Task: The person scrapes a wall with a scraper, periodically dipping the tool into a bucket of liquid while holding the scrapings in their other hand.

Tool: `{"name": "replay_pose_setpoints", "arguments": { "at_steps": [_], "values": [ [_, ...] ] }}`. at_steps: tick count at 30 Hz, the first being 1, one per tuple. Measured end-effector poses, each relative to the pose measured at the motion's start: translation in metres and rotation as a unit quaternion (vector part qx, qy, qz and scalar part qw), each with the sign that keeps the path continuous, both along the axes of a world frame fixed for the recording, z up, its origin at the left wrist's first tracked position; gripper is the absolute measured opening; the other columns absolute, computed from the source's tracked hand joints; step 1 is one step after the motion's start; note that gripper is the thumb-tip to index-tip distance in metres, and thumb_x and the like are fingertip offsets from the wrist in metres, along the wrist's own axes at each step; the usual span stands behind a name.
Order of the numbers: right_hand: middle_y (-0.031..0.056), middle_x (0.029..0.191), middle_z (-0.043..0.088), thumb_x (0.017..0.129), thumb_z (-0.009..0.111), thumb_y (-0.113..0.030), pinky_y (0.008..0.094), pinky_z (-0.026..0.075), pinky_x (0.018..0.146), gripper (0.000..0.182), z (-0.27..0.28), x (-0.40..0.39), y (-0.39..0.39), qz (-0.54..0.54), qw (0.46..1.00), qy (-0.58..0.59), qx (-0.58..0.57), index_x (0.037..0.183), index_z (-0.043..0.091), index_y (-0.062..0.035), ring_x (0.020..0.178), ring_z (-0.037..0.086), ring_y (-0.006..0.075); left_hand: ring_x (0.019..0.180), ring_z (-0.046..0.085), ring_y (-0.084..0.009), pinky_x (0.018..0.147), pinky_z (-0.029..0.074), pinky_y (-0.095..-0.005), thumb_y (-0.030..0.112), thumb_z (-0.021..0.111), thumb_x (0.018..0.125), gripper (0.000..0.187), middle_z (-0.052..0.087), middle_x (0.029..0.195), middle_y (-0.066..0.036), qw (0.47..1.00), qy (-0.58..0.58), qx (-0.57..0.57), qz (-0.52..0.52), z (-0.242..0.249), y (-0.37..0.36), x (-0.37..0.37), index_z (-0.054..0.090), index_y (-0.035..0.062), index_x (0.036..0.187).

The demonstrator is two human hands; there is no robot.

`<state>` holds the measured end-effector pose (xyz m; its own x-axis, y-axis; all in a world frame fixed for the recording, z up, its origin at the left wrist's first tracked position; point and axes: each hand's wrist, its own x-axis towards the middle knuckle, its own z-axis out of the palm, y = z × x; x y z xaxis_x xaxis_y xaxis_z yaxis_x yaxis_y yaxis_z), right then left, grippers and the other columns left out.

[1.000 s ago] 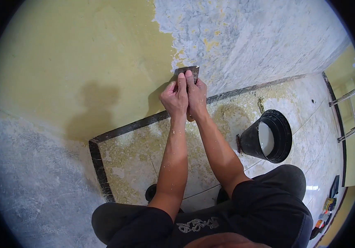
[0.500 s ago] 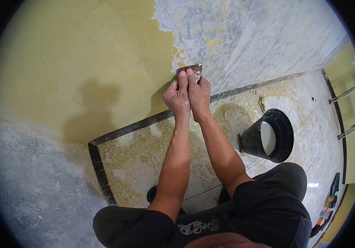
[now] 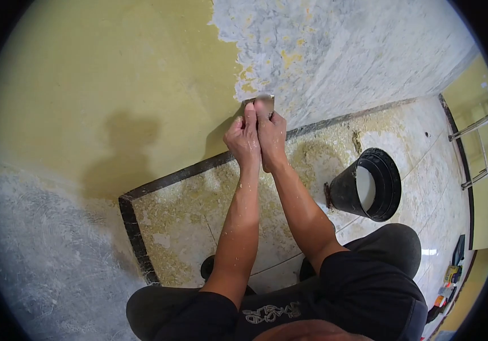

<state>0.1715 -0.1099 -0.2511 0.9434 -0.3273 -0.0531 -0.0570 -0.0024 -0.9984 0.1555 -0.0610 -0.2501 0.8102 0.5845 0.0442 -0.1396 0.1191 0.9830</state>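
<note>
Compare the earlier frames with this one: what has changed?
Over the last half second, the scraper, with the left hand and right hand on it, has slid slightly down the wall, toward the dark skirting. Nothing was taken hold of or let go; both hands still grip the scraper. The black bucket stayed put.

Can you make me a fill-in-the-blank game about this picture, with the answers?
1. The right hand and the ____ hand both hold the scraper.
2. The bucket is coloured ____.
3. The liquid in it looks ____.

Missing words: left; black; white.
</note>
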Motion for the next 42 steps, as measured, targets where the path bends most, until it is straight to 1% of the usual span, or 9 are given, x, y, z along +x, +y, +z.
{"name": "replay_pose_setpoints", "arguments": {
  "at_steps": [1,8,14,17,22,32,34,38,42],
  "values": [
    [0.0040,0.065,0.058,0.093,0.061,-0.035,0.0329,0.042,0.056,0.042,0.003,-0.005,0.003,0.026,0.998,-0.027,0.059,0.076,0.061,0.0033,0.061,0.048,0.0119,0.058,0.036,-0.0068,0.049,0.034,-0.0282,0.035,0.068,0.091,0.051,0.045,0.055,0.000,1.000,-0.016,0.011,0.009,0.005,-0.001,-0.003,0.052,-0.0039,0.062],
    [0.0010,0.072,0.059,0.098,0.057,-0.037,0.0273,0.043,0.055,0.039,-0.003,-0.002,0.009,0.030,0.988,-0.071,0.136,0.082,0.062,-0.0014,0.063,0.050,0.0088,0.058,0.037,-0.0072,0.050,0.035,-0.0286,0.035,0.068,0.091,0.050,0.046,0.055,0.000,0.997,-0.051,0.058,-0.008,0.000,0.004,0.005,0.053,-0.0044,0.065],
    [0.0009,0.072,0.060,0.097,0.058,-0.036,0.0280,0.043,0.056,0.038,0.005,0.000,0.002,0.019,0.991,-0.086,0.101,0.082,0.062,-0.0008,0.063,0.049,0.0091,0.061,0.040,-0.0073,0.054,0.037,-0.0280,0.036,0.068,0.091,0.047,0.048,0.058,0.001,0.997,0.002,0.069,-0.036,0.005,0.003,0.006,0.060,-0.0042,0.069],
    [0.0012,0.072,0.060,0.097,0.058,-0.035,0.0286,0.043,0.056,0.038,0.010,0.000,-0.004,0.007,0.997,-0.062,0.054,0.082,0.062,-0.0004,0.064,0.049,0.0094,0.061,0.038,-0.0083,0.053,0.037,-0.0296,0.036,0.066,0.092,0.049,0.045,0.057,0.000,0.998,-0.031,0.025,-0.050,0.008,-0.003,0.008,0.054,-0.0044,0.067],
    [0.0057,0.064,0.059,0.092,0.063,-0.036,0.0321,0.043,0.056,0.044,0.002,0.012,-0.009,-0.015,0.996,-0.088,0.002,0.077,0.061,0.0060,0.062,0.048,0.0110,0.065,0.043,-0.0057,0.057,0.039,-0.0249,0.033,0.066,0.094,0.040,0.054,0.066,0.004,0.996,-0.047,-0.043,-0.065,0.004,-0.006,0.014,0.064,-0.0022,0.074],
    [0.0060,0.064,0.060,0.092,0.064,-0.032,0.0323,0.043,0.055,0.042,0.007,0.013,-0.011,-0.012,0.993,-0.114,0.013,0.078,0.062,0.0067,0.061,0.048,0.0106,0.066,0.045,-0.0051,0.058,0.041,-0.0241,0.033,0.066,0.094,0.040,0.058,0.069,0.004,0.993,-0.055,-0.089,-0.059,0.003,-0.014,0.017,0.067,-0.0020,0.076],
    [0.0053,0.063,0.060,0.091,0.064,-0.031,0.0322,0.043,0.055,0.040,0.009,0.012,-0.010,-0.008,0.996,-0.082,0.045,0.078,0.062,0.0067,0.061,0.048,0.0106,0.064,0.040,-0.0062,0.055,0.038,-0.0261,0.032,0.066,0.093,0.042,0.052,0.062,0.003,0.996,-0.052,-0.054,-0.048,0.008,-0.013,0.014,0.060,-0.0048,0.073],
    [0.0059,0.063,0.060,0.091,0.064,-0.030,0.0325,0.043,0.055,0.040,0.018,0.006,-0.009,-0.007,0.998,-0.051,0.046,0.077,0.062,0.0071,0.060,0.048,0.0108,0.064,0.041,-0.0063,0.055,0.039,-0.0269,0.031,0.066,0.093,0.042,0.052,0.062,0.002,0.997,-0.054,-0.040,-0.039,0.007,-0.013,0.014,0.060,-0.0049,0.073],
    [0.0060,0.063,0.060,0.091,0.063,-0.030,0.0325,0.042,0.055,0.040,0.029,0.019,-0.012,-0.002,0.994,-0.107,-0.014,0.076,0.062,0.0067,0.060,0.048,0.0106,0.066,0.047,-0.0046,0.058,0.041,-0.0229,0.031,0.066,0.093,0.037,0.060,0.070,0.002,0.991,-0.086,-0.088,-0.051,0.022,-0.013,0.023,0.067,-0.0024,0.077]
  ]
}}
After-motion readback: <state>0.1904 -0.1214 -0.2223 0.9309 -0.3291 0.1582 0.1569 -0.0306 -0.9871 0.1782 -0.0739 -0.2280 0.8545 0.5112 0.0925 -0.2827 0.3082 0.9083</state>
